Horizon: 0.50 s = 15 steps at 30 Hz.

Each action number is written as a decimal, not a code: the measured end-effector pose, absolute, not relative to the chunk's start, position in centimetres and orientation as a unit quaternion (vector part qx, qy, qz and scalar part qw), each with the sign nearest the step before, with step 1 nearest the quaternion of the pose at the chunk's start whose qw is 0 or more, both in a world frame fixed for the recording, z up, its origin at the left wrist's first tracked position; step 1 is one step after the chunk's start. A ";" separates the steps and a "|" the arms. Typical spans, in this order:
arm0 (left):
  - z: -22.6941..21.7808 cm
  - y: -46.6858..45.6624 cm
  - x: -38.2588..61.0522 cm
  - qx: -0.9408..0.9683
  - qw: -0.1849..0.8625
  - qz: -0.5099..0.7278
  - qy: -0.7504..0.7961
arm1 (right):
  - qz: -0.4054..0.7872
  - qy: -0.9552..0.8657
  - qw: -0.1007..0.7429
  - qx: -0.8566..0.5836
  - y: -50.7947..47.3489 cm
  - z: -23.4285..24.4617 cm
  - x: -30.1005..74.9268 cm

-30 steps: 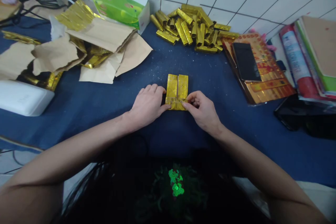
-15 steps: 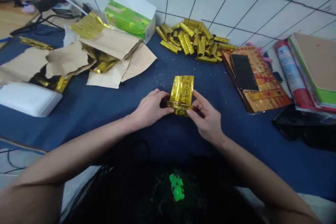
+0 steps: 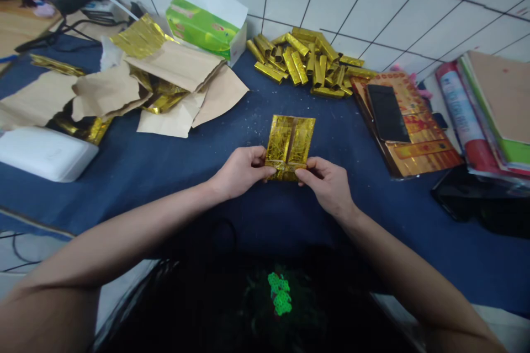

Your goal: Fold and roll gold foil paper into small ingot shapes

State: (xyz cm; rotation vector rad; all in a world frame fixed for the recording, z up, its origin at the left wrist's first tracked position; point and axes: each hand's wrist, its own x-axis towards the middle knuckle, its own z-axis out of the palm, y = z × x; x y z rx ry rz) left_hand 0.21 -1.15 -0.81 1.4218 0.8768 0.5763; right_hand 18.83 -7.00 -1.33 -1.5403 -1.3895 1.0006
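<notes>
A folded sheet of gold foil paper (image 3: 290, 139) is in front of me, with a dark seam running down its middle between two flaps. My left hand (image 3: 240, 172) grips its left lower edge, and my right hand (image 3: 327, 185) pinches its right lower edge. A turned-up fold lies along the bottom, partly covered by my fingers. Whether the sheet touches the blue cloth cannot be told. Beyond it lies a heap of folded gold foil pieces (image 3: 302, 60).
The blue cloth-covered table (image 3: 248, 215) holds torn brown paper wrappers with gold sheets (image 3: 174, 85), a green tissue box (image 3: 207, 25), a white box (image 3: 45, 154), a black phone (image 3: 387, 113) on red-gold printed paper (image 3: 418, 157), and books (image 3: 501, 99). White tiles rise behind.
The gold sheet was flat on the table, then lifted and tilted with its patterned face showing. Now its two flaps face up again, and both hands hold its lower edge.
</notes>
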 end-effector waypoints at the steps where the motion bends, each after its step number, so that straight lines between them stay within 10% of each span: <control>1: -0.9 -1.2 0.2 0.626 0.629 0.248 0.388 | 0.393 -0.555 0.402 -0.613 -6.9 -1.3 18.8; 15: -1.5 -1.4 0.1 0.646 0.602 0.230 0.410 | 0.363 -0.556 0.378 -0.645 -7.1 -1.0 18.3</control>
